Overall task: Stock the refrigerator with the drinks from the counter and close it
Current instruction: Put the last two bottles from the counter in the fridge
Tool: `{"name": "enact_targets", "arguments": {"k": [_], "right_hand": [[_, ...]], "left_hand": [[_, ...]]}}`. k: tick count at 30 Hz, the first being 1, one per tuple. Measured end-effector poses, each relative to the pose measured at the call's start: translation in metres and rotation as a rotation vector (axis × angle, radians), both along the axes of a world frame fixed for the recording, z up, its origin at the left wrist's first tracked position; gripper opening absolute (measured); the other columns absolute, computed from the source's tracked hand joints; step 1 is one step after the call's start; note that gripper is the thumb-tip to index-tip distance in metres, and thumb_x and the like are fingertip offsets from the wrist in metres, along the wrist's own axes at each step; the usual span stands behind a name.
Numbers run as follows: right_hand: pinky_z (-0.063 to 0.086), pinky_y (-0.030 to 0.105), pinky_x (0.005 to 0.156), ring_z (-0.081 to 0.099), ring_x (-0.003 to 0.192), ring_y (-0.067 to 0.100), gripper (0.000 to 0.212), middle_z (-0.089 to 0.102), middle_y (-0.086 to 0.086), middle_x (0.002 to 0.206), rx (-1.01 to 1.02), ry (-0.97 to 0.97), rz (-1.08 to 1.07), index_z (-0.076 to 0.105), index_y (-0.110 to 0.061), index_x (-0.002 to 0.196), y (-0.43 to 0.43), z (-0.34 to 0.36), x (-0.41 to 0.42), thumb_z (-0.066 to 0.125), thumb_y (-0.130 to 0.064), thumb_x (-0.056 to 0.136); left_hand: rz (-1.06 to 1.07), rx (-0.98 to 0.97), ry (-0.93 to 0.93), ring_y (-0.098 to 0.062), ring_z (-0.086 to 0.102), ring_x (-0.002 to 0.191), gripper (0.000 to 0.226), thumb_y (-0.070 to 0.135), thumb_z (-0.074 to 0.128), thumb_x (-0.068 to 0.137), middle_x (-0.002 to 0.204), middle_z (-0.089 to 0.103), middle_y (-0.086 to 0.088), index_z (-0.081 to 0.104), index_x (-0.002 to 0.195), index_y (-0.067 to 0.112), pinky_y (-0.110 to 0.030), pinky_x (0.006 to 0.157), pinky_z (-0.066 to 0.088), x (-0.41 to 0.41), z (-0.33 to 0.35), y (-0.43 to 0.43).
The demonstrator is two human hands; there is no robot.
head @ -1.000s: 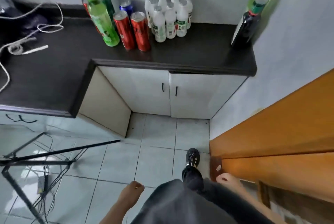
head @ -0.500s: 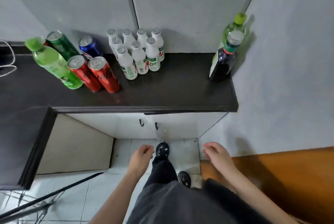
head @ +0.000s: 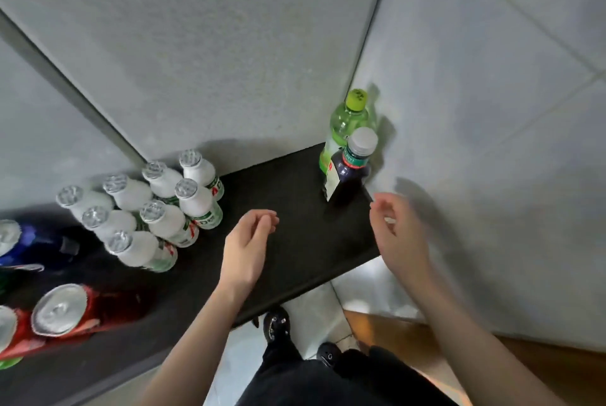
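Dark purple plastic bottle with a white screw cap [head: 347, 176] stands upright in the black tabletop's [head: 295, 208] right corner, just in front of a clear green bottle [head: 344, 123].
Left hand [head: 246, 248] and right hand [head: 400, 235] hover empty, fingers loosely curled; the bottle looks full, heavy and smooth, so grip its body.

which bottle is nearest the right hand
The dark bottle with the pale cap, standing in front of the green bottle. The right hand is just beside it; the white bottles stand far left.

Black counter [head: 292, 199]: white bottles [head: 196, 204], red cans [head: 59, 310] (blurred), green bottle [head: 344, 123], dark bottle [head: 347, 177] in corner
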State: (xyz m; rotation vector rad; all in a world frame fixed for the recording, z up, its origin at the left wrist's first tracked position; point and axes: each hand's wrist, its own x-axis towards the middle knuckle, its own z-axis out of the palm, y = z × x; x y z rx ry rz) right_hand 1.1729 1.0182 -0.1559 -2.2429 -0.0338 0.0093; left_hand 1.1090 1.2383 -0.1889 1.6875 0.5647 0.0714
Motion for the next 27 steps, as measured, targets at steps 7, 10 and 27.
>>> {"name": "enact_targets", "arguments": {"k": [7, 10, 27], "right_hand": [[0.032, 0.011, 0.09, 0.044, 0.106, 0.002, 0.04, 0.049, -0.01, 0.117, -0.033, -0.189, -0.095, 0.047, -0.016, 0.128, 0.042, 0.027, 0.045, 0.055, -0.031, 0.092], [0.04, 0.017, 0.088, 0.051, 0.102, 0.006, 0.038, 0.055, -0.006, 0.113, 0.033, -0.193, -0.083, 0.05, -0.014, 0.122, 0.055, 0.028, 0.062, 0.053, -0.036, 0.092], [0.034, -0.001, 0.078, 0.05, 0.095, -0.013, 0.03, 0.051, -0.029, 0.105, 0.088, -0.231, -0.067, 0.04, -0.043, 0.118, 0.028, 0.007, 0.041, 0.048, -0.044, 0.088]], "left_hand": [[-0.064, 0.063, -0.204, -0.002, 0.063, 0.088, 0.022, 0.019, 0.046, 0.098, 0.091, 0.067, 0.011, 0.063, 0.088, 0.03, -0.017, 0.078, 0.046, 0.092, 0.043, 0.013], [-0.12, 0.078, -0.267, -0.004, 0.061, 0.095, 0.017, 0.022, 0.046, 0.098, 0.097, 0.065, 0.013, 0.062, 0.097, 0.026, -0.021, 0.086, 0.045, 0.126, 0.054, 0.009], [-0.53, 0.113, -0.306, 0.002, 0.053, 0.109, 0.032, 0.024, 0.058, 0.095, 0.115, 0.06, 0.013, 0.057, 0.125, 0.016, -0.012, 0.094, 0.04, 0.206, 0.08, -0.039]]}}
